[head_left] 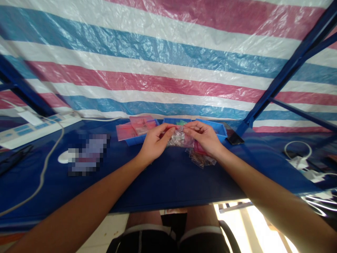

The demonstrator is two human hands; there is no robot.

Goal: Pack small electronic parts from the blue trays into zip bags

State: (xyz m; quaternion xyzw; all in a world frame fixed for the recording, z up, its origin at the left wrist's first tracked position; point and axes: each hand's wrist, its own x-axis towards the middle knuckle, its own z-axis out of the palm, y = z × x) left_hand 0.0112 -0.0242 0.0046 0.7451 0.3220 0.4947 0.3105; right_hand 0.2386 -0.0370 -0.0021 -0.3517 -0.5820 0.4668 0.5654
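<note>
A clear plastic bag (181, 140) with small silvery pieces in it hangs between my two hands, above the blue table. My left hand (157, 140) pinches its upper left edge between thumb and fingers. The upper right edge is gripped by my right hand (202, 135). Behind and beside the hands stand blue trays (219, 130); the left one holds pink bags (126, 131), and something green shows in the middle one. Below my right hand, several small clear bags with brownish contents (201, 159) lie on the table, beside a dark pink bag partly hidden by the hand.
On the left of the blue table (163, 182) are a white power strip (39, 131), a grey cable (47, 161), a white round object (63, 157) and a blurred-out item. A dark phone-like object (235, 138) and white cables (298, 160) lie at right. Blue metal bars rise both sides.
</note>
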